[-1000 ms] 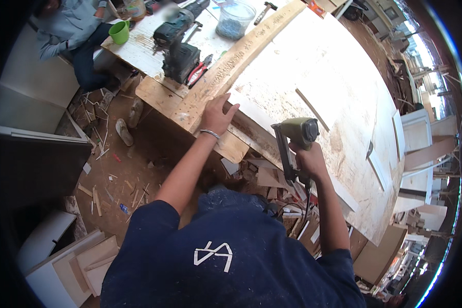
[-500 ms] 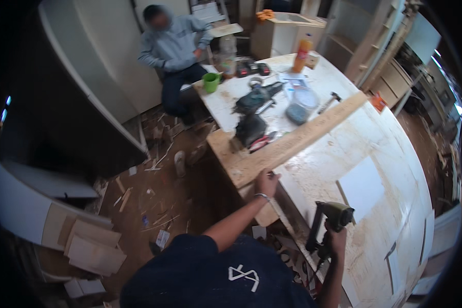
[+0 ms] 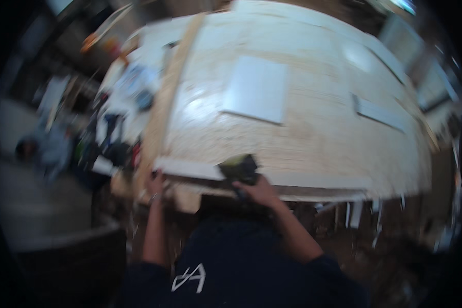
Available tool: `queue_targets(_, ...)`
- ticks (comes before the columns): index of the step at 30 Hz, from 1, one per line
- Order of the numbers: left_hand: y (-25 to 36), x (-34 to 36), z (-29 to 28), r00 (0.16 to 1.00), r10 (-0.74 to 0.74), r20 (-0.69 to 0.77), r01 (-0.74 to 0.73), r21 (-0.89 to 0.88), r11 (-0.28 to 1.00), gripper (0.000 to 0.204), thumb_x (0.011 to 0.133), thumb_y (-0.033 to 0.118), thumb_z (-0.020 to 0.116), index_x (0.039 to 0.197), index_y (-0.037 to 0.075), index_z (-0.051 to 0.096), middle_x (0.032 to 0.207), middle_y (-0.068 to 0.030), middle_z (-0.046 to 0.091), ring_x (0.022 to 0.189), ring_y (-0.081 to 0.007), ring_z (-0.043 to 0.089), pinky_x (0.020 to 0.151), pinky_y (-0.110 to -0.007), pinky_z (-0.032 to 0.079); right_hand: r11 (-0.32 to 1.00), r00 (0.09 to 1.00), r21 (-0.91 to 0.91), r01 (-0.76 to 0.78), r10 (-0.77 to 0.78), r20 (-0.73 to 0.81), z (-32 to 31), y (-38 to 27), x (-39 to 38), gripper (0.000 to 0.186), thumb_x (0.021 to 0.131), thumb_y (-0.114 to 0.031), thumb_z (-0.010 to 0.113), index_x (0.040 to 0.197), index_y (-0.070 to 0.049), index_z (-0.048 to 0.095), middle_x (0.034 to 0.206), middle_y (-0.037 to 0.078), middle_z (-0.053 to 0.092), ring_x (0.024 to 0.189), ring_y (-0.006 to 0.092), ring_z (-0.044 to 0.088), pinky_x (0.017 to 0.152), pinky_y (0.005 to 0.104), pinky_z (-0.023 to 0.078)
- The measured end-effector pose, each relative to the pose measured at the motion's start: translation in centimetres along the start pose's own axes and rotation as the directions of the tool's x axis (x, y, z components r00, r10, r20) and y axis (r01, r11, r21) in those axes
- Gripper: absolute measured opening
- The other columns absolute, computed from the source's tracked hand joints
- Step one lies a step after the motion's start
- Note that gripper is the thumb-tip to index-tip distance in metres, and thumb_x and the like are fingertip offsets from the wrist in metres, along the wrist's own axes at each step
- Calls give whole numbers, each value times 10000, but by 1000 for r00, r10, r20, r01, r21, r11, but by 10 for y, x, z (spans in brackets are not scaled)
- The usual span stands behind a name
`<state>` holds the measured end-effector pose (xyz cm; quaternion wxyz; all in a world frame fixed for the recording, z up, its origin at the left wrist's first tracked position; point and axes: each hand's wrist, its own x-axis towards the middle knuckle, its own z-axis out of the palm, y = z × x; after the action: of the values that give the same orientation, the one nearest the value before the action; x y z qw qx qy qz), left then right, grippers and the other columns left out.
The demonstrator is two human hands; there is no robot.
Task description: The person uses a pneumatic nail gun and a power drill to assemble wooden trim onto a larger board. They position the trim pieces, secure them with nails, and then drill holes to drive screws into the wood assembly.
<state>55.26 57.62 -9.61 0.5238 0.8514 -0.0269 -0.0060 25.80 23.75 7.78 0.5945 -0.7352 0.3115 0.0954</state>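
Observation:
My right hand (image 3: 259, 191) is wrapped round the grip of an olive-green and black nail gun (image 3: 239, 168). The tool sits over a long, narrow white strip of board (image 3: 187, 168) along the table's near edge. At the strip's left end is my left hand (image 3: 155, 184), its fingers closed on that end beside a wooden plank (image 3: 170, 95); blur softens the fingertips. The plank runs away from me across the large pale table (image 3: 313, 146).
A white rectangular panel (image 3: 256, 88) lies mid-table, with a narrower piece (image 3: 380, 114) to its right. Blurred tools and a tub (image 3: 145, 100) stand left of the plank. Another person (image 3: 49, 146) is at the far left. Offcuts (image 3: 355, 213) show below the near edge.
My view has swung to the right, so the table now lies straight ahead. The nail gun has come in over the white strip, closer to my left hand, which stays at the strip's end.

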Motion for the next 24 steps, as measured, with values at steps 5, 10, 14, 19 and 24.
queue_targets(5, 75, -9, -15, 999, -16, -51, 29, 275, 961, 531, 831, 485, 832, 1039, 11, 714, 945, -130, 737, 903, -241, 702, 846, -384, 542, 963, 990, 268, -41, 76, -121, 10, 8, -27, 321, 901, -253, 813, 1038, 3, 675, 695, 29, 619, 545, 126, 596, 485, 311, 459)
queue_targets(10, 81, 44, -42, 956, 290, -41, -228, 520, 823, 320, 926, 226, 683, 1159, 8, 664, 1192, -209, 681, 1100, -360, 645, 938, -444, 525, 939, 972, 341, -47, 121, -201, 0, 25, -44, 254, 903, -165, 802, 1037, -6, 656, 735, 31, 622, 531, 125, 565, 472, 307, 445)
queue_targets(14, 61, 158, -15, 973, 165, 163, -229, 780, 583, 341, 1006, 214, 513, 1239, 9, 657, 1234, -225, 683, 1116, -424, 673, 978, -483, 545, 937, 942, 345, -47, 157, -298, 22, -1, -48, 312, 892, -194, 818, 1088, -7, 664, 761, 35, 638, 562, 133, 580, 497, 317, 463)
queue_targets(19, 48, 227, 12, 879, -27, 475, -388, 749, 537, 381, 995, 337, 572, 1155, 14, 695, 1149, -270, 716, 1075, -438, 697, 921, -519, 558, 968, 872, 193, -158, 229, -432, 57, -19, -66, 578, 862, -434, 834, 1192, 13, 678, 831, 73, 699, 664, 150, 653, 615, 344, 553)
queue_targets(24, 82, 212, -11, 903, -18, 429, -387, 831, 399, 337, 872, 305, 719, 1026, 6, 750, 1066, -259, 743, 1024, -421, 724, 888, -510, 572, 920, 859, 377, -105, 275, -432, 109, -18, -100, 519, 881, -420, 804, 1160, 7, 708, 818, 96, 719, 633, 163, 675, 631, 339, 561)
